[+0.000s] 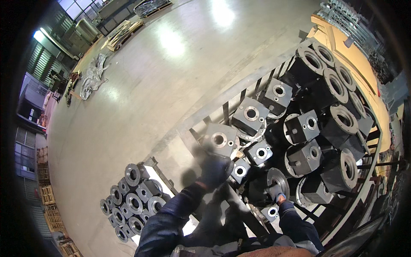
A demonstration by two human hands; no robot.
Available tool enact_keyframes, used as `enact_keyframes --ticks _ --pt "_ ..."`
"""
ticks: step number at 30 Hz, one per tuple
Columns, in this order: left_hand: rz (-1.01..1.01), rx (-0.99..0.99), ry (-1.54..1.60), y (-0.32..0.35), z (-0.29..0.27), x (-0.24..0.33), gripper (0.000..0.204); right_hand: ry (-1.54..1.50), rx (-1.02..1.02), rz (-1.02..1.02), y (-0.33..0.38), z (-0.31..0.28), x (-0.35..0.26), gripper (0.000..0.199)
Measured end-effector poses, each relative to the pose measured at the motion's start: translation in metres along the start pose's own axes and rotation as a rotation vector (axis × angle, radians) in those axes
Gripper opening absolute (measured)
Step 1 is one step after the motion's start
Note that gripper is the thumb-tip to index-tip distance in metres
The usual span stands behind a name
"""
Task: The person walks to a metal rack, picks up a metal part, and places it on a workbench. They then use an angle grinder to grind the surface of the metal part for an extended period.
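My right hand (276, 192), in a grey glove, grips the round flange of a dark flanged housing (280, 177) near the front of a metal-framed crate. Its fingers reach into the flange opening. My left hand (215, 170), dark-gloved and in shadow, is at the near side of a grey box-shaped housing (219, 138) with a round bore. Shadow and blur hide its fingers. Beside it sits a smaller grey block housing (240, 170) with a bright bore. Another block housing (260, 152) lies just beyond.
The crate frame (231, 92) encloses several more housings, with large flanged ones (338, 85) stacked at its far right. Tan cardboard (355, 60) lines that side. At the lower left, several flanged parts (134, 203) stand in rows by a white-edged stand. Concrete floor (128, 124) stretches beyond.
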State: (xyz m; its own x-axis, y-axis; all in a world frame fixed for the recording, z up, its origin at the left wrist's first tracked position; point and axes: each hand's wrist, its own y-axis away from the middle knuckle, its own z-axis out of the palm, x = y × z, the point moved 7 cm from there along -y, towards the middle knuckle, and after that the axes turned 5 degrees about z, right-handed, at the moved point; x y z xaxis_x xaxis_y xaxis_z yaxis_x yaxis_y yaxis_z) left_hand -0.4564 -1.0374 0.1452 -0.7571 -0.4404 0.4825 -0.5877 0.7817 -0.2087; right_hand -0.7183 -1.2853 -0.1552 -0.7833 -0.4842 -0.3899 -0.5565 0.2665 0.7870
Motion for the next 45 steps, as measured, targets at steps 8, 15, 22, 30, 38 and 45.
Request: enact_keyframes --ticks 8,15,22,30,38,45 --pt "0.058 0.094 -0.131 0.003 -0.002 -0.003 0.027 0.094 0.479 -0.274 0.098 -0.127 -0.067 0.017" --pt "-0.443 -0.123 1.365 -0.02 0.026 0.07 0.068 -0.334 0.586 -0.558 0.309 -0.218 -0.168 0.017" --pt "-0.377 -0.012 1.15 -0.026 -0.033 0.182 0.09 -0.74 0.782 -0.473 0.486 -0.207 -0.229 0.062" --pt "-0.084 -0.511 1.443 0.038 -0.058 0.29 0.091 -0.761 1.043 -0.098 0.62 -0.119 -0.189 0.03" --pt "0.046 -1.041 1.436 0.195 0.0 0.43 0.053 -1.099 1.243 0.098 0.744 0.064 -0.046 0.032" --pt "0.06 -1.54 1.257 0.357 0.1 0.533 0.06 -1.434 1.521 0.348 0.798 0.239 0.059 0.025"
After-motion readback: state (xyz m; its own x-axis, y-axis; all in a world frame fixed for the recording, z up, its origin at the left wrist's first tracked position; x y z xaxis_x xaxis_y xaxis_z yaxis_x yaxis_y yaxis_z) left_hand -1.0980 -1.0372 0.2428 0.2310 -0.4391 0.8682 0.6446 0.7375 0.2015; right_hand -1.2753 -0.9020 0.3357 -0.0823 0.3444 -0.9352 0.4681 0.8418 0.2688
